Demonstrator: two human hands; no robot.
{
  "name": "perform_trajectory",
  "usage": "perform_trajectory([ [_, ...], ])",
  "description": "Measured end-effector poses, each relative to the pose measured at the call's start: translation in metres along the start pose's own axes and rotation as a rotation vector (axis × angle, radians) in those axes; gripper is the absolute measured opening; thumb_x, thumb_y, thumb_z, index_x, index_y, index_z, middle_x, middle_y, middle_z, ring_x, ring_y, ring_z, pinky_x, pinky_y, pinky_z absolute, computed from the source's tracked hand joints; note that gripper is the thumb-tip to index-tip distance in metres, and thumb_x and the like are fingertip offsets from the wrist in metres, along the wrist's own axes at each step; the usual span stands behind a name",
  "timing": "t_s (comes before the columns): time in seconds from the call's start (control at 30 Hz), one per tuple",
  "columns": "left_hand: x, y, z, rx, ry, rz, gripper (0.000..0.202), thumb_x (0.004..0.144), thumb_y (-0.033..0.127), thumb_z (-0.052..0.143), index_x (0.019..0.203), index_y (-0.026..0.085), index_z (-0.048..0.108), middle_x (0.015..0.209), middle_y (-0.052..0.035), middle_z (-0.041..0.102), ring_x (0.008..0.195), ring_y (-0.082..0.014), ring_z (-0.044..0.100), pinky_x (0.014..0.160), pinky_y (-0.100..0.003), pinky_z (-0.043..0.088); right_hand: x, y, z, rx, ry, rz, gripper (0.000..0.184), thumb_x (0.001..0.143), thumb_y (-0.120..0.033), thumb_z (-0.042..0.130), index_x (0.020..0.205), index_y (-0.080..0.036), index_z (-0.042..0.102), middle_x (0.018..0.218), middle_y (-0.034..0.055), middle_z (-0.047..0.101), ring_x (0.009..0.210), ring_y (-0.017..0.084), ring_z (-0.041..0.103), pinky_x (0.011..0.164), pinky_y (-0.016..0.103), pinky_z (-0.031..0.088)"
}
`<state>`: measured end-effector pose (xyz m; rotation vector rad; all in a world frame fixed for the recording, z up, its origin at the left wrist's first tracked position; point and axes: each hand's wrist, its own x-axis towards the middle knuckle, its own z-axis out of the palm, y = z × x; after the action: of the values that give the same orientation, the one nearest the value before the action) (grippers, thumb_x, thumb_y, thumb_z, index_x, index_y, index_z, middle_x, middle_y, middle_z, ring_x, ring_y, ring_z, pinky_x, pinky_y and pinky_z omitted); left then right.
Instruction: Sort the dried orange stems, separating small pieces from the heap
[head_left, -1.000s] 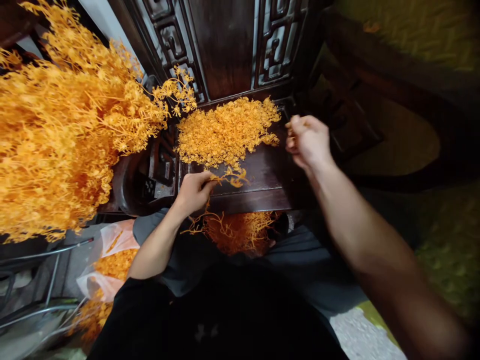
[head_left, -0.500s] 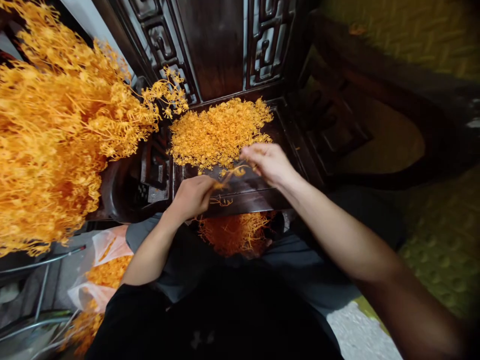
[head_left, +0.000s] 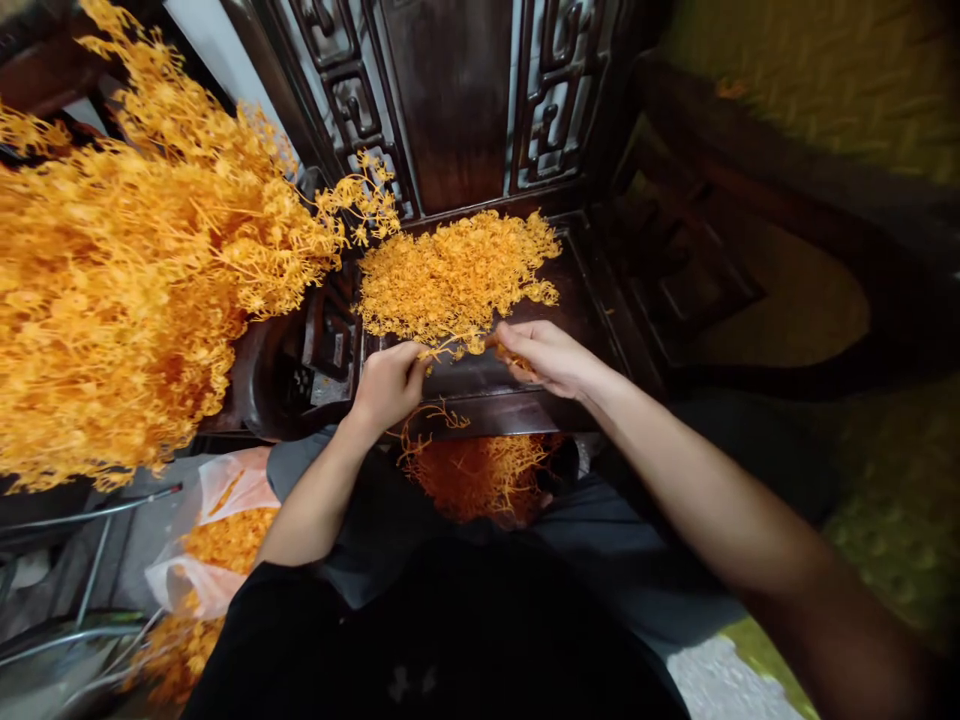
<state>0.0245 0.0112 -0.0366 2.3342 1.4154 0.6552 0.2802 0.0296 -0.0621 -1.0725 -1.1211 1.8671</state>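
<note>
My left hand [head_left: 388,382] grips a thin orange sprig [head_left: 450,350] at the front edge of a dark carved wooden chair seat [head_left: 525,385]. My right hand [head_left: 546,356] pinches the other end of the same sprig, fingers closed on small orange bits. Just beyond both hands a loose pile of picked orange florets [head_left: 456,275] covers the seat. A bunch of orange stems [head_left: 476,475] lies in my lap below the seat edge.
A huge mass of orange branching sprigs [head_left: 127,290] fills the left. A plastic bag with more orange bits [head_left: 217,545] sits on the floor at lower left beside metal bars. The carved chair back [head_left: 450,100] rises behind; green patterned floor lies to the right.
My right hand came in from the right side of the seat to meet the left hand at the sprig. The left hand stayed at the seat's front edge.
</note>
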Motion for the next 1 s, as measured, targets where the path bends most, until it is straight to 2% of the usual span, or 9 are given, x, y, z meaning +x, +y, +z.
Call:
perform_trajectory([
  [0.13,0.002,-0.002,0.005,0.112,0.012,-0.014,0.025,0.102,0.027,0.047,0.099,0.019,0.070,0.097,-0.0124,0.075,0.091,-0.0250,0.068,0.080,-0.034,0.044,-0.015,-0.007,0.022,-0.069,-0.104,-0.014,0.048,0.079,-0.063,0.081,0.076,-0.017,0.069,0.049,-0.0063,0.046,0.037,0.003,0.031,0.037,0.022,0.015],
  [0.23,0.014,-0.017,0.005,0.326,0.128,-0.243,0.025,0.098,0.020,0.045,0.097,0.015,0.070,0.097,-0.0186,0.074,0.094,-0.0310,0.068,0.082,-0.039,0.043,-0.047,-0.020,0.045,-0.256,-0.327,0.121,0.041,0.085,-0.056,0.077,0.075,-0.016,0.071,0.048,-0.0047,0.051,0.036,0.006,0.039,0.035,0.021,0.025],
  [0.33,0.025,-0.036,0.003,0.359,0.136,-0.468,0.020,0.095,0.025,0.052,0.089,0.016,0.069,0.088,-0.0178,0.073,0.084,-0.0313,0.068,0.076,-0.039,0.042,-0.072,-0.033,0.055,-0.401,-0.555,0.246,0.033,0.090,-0.045,0.071,0.074,-0.017,0.070,0.053,-0.0010,0.061,0.039,0.008,0.052,0.038,0.020,0.037],
  [0.4,0.026,-0.044,0.003,0.256,0.120,-0.475,0.021,0.096,0.030,0.055,0.084,0.018,0.067,0.081,-0.0138,0.072,0.078,-0.0277,0.067,0.074,-0.036,0.041,-0.071,-0.038,0.051,-0.386,-0.438,0.212,0.022,0.088,-0.038,0.072,0.082,-0.017,0.072,0.065,0.0026,0.070,0.042,0.010,0.056,0.036,0.020,0.034],
  [0.47,0.023,-0.049,0.005,0.118,0.113,-0.443,0.026,0.097,0.033,0.055,0.078,0.019,0.064,0.075,-0.0102,0.070,0.071,-0.0238,0.064,0.071,-0.033,0.040,-0.052,-0.040,0.038,-0.315,-0.156,0.119,0.022,0.082,-0.035,0.075,0.095,-0.017,0.075,0.073,0.0042,0.072,0.040,0.008,0.052,0.033,0.021,0.024],
  [0.53,0.020,-0.050,0.008,0.006,0.109,-0.425,0.028,0.097,0.034,0.056,0.073,0.019,0.061,0.070,-0.0079,0.068,0.066,-0.0212,0.061,0.069,-0.032,0.039,-0.023,-0.043,0.023,-0.220,0.102,0.015,0.030,0.082,-0.040,0.076,0.099,-0.016,0.073,0.066,0.0009,0.063,0.037,0.005,0.039,0.034,0.023,0.016],
  [0.63,0.017,-0.050,0.008,-0.054,0.122,-0.436,0.029,0.094,0.035,0.060,0.070,0.020,0.058,0.065,-0.0053,0.064,0.062,-0.0194,0.057,0.066,-0.032,0.036,0.027,-0.051,0.005,-0.145,0.301,-0.098,0.045,0.083,-0.062,0.074,0.095,-0.019,0.067,0.059,-0.0040,0.046,0.041,0.005,0.029,0.040,0.023,0.017],
  [0.8,0.015,-0.051,0.000,-0.084,0.123,-0.410,0.026,0.092,0.037,0.064,0.074,0.019,0.061,0.065,-0.0042,0.062,0.063,-0.0188,0.056,0.065,-0.031,0.036,0.089,-0.061,-0.007,-0.213,0.292,-0.073,0.083,0.085,-0.090,0.041,0.135,-0.026,0.056,0.103,0.0120,0.068,0.080,0.022,0.065,0.065,0.036,0.052],
  [1.0,0.009,-0.054,-0.012,-0.149,0.161,-0.394,0.022,0.091,0.036,0.064,0.084,0.016,0.069,0.070,-0.0046,0.066,0.066,-0.0188,0.060,0.069,-0.031,0.043,0.101,-0.059,-0.019,-0.273,0.343,-0.153,0.098,0.089,-0.085,0.023,0.164,-0.021,0.024,0.151,0.0254,0.050,0.132,0.033,0.060,0.092,0.055,0.054],
])
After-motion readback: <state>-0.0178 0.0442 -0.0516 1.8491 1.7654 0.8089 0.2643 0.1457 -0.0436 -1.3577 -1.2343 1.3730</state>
